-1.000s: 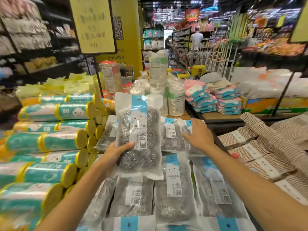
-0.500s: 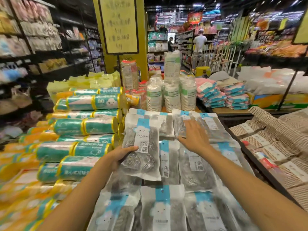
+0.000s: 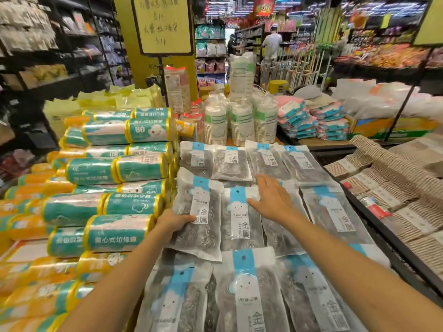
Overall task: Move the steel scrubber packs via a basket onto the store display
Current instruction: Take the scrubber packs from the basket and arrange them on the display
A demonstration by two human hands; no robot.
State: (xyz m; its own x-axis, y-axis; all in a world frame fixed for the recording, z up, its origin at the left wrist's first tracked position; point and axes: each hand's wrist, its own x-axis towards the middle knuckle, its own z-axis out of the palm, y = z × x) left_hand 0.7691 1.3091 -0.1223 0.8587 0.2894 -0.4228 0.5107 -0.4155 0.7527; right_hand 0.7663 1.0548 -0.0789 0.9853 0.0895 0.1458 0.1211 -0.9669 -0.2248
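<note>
Steel scrubber packs (image 3: 242,295) already cover the display (image 3: 383,232) in rows, the left hand (image 3: 173,222) gripping one pack (image 3: 200,207) at the left edge, the right hand (image 3: 271,200) flat on neighbours, so stocking seems nearly done.

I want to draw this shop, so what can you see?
steel scrubber packs: about a dozen, grey with blue labels, in rows, centre.
held scrubber pack: one, same colours, left of the middle row.
bin bag rolls: many, teal and yellow, stacked left.
paper cup stacks: several, white and green, behind them.
cloth packs: a pile, pink and blue, back right.
ribbed packs: many, brown, right.
sign: one, yellow, top centre.
left hand: one, grips the held scrubber pack.
right hand: one, open, over the middle row.
</note>
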